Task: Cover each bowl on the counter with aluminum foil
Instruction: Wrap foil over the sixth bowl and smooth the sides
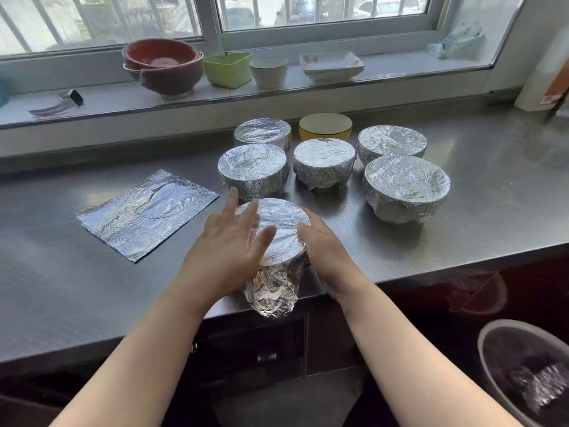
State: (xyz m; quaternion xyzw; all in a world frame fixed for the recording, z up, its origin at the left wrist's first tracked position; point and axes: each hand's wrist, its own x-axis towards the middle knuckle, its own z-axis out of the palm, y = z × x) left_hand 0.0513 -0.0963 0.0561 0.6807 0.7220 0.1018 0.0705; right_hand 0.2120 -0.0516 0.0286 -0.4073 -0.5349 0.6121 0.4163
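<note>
Stainless counter (462, 217) under a barred window (308, 10). Six foil-wrapped bowls, one yellow bowl (325, 126) uncovered behind them, one spare foil sheet (147, 214) lying flat at left. Nearest wrapped bowl (277, 238) sits at the counter edge — left hand (228, 245) spread against it, right hand (323, 245) flat against its side.

- Stainless steel counter (462, 211) spans the frame's middle band.
- Loose foil sheet (147, 215) lies flat at centre left.
- Five foil-covered bowls (253, 171) stand grouped at centre and centre right.
- A sixth foil-wrapped bowl (277, 241) sits nearest the front edge, lower centre.
- One uncovered yellow bowl (325, 126) stands at the back of the group.
</note>
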